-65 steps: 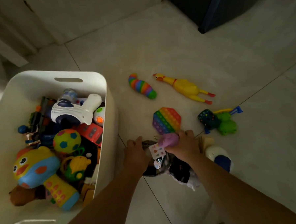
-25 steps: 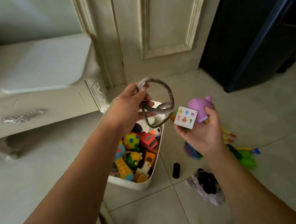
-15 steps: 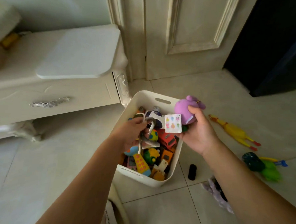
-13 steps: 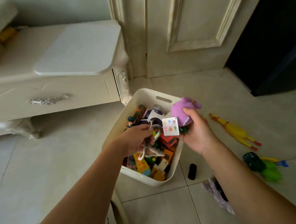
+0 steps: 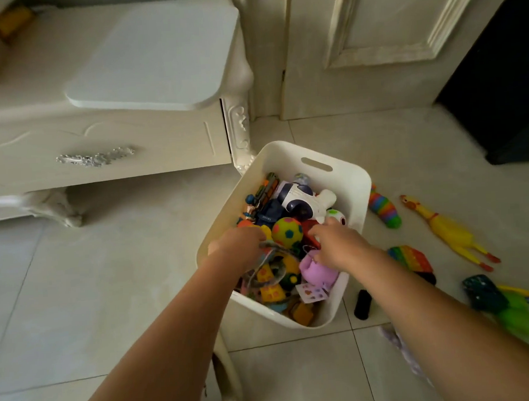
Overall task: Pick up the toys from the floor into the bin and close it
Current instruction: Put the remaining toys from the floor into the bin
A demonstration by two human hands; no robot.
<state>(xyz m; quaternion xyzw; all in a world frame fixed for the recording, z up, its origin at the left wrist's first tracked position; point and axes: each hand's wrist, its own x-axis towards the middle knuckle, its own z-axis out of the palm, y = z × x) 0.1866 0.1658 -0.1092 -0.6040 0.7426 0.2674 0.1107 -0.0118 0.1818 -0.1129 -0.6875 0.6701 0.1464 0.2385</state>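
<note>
the bin [image 5: 288, 148] stands open on the tiled floor [image 5: 123, 269], heaped with toys: a spotted ball [image 5: 287, 232], a white and navy robot [image 5: 301, 198], yellow and orange pieces. both hands reach into it. a purple toy [image 5: 317, 272] with a paper tag [image 5: 312, 291] lies on the heap near the bin's near right wall, just under the right hand [image 5: 339, 245], whose fingers are loose and spread, gripping nothing. the left hand [image 5: 238, 247] is knuckles-up over a grey snake [image 5: 267, 255] that loops down across the heap; its fingertips are hidden, so i cannot tell whether it grips the snake.

outside the bin, to the right, lie a rainbow slug [image 5: 383, 209], a rubber chicken [image 5: 448, 230], a rainbow pop pad [image 5: 410, 258] partly behind the right arm, a black cylinder [image 5: 363, 304] just beside the bin, and a green toy [image 5: 514, 306]. a pale purple bag [image 5: 399, 346] shows under the right forearm.

a cream cabinet [image 5: 100, 141] with a silver handle [image 5: 95, 157] stands at left, its corner near the bin; a white board [image 5: 157, 52] rests on top. a panelled door [image 5: 371, 41] is behind.
</note>
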